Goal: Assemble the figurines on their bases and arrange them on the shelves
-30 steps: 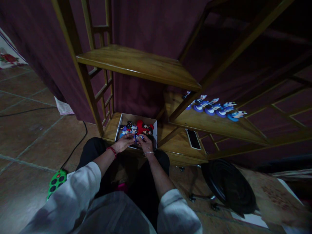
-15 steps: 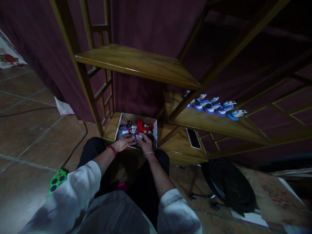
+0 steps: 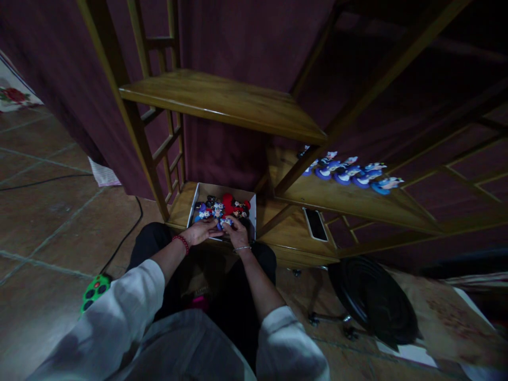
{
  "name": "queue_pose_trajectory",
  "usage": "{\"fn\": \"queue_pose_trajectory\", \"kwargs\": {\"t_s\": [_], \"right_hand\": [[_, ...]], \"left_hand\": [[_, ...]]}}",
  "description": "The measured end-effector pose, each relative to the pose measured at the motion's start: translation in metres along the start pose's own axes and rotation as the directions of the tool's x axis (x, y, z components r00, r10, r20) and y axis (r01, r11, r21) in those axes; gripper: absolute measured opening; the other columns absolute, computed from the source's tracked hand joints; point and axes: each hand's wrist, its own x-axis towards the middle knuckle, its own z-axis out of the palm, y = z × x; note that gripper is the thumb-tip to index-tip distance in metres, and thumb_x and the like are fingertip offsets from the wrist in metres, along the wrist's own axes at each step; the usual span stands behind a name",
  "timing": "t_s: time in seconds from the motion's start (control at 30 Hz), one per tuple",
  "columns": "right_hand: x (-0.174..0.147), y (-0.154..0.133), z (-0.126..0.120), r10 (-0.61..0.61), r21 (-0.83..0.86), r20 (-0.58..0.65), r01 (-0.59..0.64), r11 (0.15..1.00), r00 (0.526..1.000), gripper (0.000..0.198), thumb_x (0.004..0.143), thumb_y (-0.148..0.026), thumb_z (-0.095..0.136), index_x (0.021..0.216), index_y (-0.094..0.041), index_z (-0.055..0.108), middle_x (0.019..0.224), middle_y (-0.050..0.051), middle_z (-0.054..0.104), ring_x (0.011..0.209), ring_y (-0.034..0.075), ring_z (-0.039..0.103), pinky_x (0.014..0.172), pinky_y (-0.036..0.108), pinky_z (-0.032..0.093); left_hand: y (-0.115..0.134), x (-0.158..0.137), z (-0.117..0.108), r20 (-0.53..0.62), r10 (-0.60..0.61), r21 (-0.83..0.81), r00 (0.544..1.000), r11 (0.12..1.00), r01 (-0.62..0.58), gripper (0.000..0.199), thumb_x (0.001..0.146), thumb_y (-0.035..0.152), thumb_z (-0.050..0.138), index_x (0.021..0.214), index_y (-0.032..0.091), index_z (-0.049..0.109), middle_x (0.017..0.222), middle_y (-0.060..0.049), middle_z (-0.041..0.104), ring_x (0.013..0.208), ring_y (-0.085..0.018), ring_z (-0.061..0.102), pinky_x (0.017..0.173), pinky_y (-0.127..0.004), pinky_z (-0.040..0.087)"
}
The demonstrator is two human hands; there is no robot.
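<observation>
Between both hands, over the front edge of a shallow white box (image 3: 253, 211), is a small blue-and-white figurine (image 3: 225, 223). My left hand (image 3: 200, 232), with a red bead bracelet at the wrist, grips it from the left with its fingertips. From the right, the fingers of my right hand (image 3: 238, 234) pinch the same figurine; a thin bracelet circles that wrist. Several other figurines (image 3: 217, 208) lie crowded in the box, blue and dark ones at left, red and black ones (image 3: 232, 202) at right. My hands hide part of the box's front.
The box rests on the low board of a wooden shelf unit (image 3: 222, 106). Several blue-based figurines (image 3: 349, 173) stand in a row on a shelf to the right. A phone (image 3: 316, 225) lies below them. A black round stool (image 3: 373, 301) stands at right, a green controller-like object (image 3: 95, 291) at left.
Both hands stay on the figurine, almost unmoved. The view has shifted very slightly.
</observation>
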Motion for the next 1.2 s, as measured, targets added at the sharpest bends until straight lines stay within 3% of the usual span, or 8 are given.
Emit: {"fn": "queue_pose_trajectory", "kwargs": {"t_s": [0.53, 0.97, 1.2], "right_hand": [[-0.003, -0.005, -0.004, -0.036, -0.032, 0.039, 0.037, 0.999, 0.999, 0.039, 0.061, -0.037, 0.066, 0.097, -0.022, 0.067, 0.079, -0.001, 0.066, 0.07, 0.015, 0.059, 0.069, 0.027, 0.05], [-0.004, -0.008, -0.006, -0.069, -0.057, 0.06, 0.072, 0.996, 0.996, 0.034, 0.062, -0.035, 0.067, 0.094, -0.024, 0.069, 0.092, -0.001, 0.068, 0.087, 0.018, 0.06, 0.086, 0.033, 0.045], [-0.006, -0.011, -0.005, -0.069, -0.036, 0.062, 0.071, 0.997, 0.996, 0.034, 0.061, -0.036, 0.067, 0.094, -0.024, 0.068, 0.093, -0.001, 0.068, 0.088, 0.018, 0.06, 0.087, 0.032, 0.045]], "left_hand": [[0.002, -0.001, 0.001, 0.004, -0.053, -0.031, 0.999, 0.998, 0.053, 0.011, 0.08, 0.02, 0.058, 0.082, 0.009, 0.06, 0.078, -0.008, 0.067, 0.082, -0.018, 0.064, 0.087, -0.042, 0.049], [0.0, 0.002, -0.001, -0.003, -0.051, -0.033, 0.999, 0.998, 0.051, 0.017, 0.08, 0.025, 0.058, 0.082, 0.008, 0.059, 0.074, -0.01, 0.066, 0.075, -0.017, 0.065, 0.085, -0.042, 0.049], [0.001, 0.003, -0.002, -0.012, -0.075, -0.005, 0.997, 0.997, 0.075, 0.023, 0.079, 0.03, 0.059, 0.08, 0.007, 0.061, 0.071, -0.011, 0.066, 0.071, -0.019, 0.065, 0.081, -0.04, 0.051]]}}
